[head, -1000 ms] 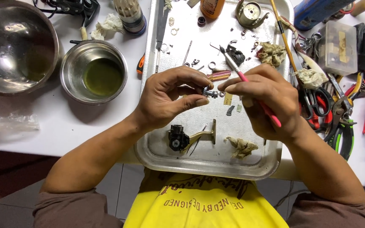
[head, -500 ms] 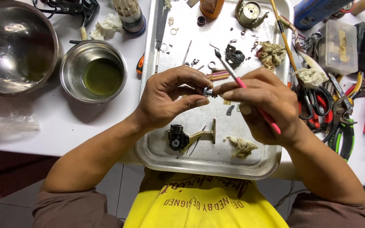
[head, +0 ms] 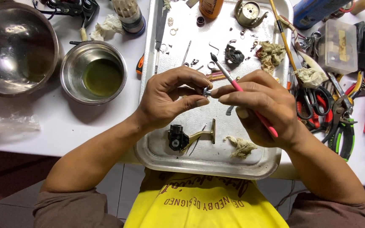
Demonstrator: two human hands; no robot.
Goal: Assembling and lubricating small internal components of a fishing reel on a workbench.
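A: What is the left hand (head: 165, 99) holding?

B: It is pinching a small metal part (head: 207, 91) between thumb and fingertips, just above the middle of the frame, over the metal tray (head: 208, 162). The part looks like a little bearing or bushing, though it is too small to tell for certain.

A: And the right hand (head: 260, 103)?

B: It is gripping a thin pink-handled brush (head: 237, 86), fingers pressed together around the shaft, bristle end pointing toward the upper middle. Its forefinger tip is also touching the small part.

A: How is that part going to handle?

B: I am judging it light, stiff and probably slick, since a steel bowl of greenish liquid (head: 102, 76) is sitting at upper left. Being so tiny, it is likely to slip or roll away among the loose rings and springs on the tray. Holding it by its outer rim looks safest.

A: Anything else nearby?

B: A black-and-brass reel piece (head: 186, 137) is lying lower centre, beside a wad of rag (head: 241, 147). Scissors (head: 313, 99) and pliers (head: 343, 126) are lying at right.
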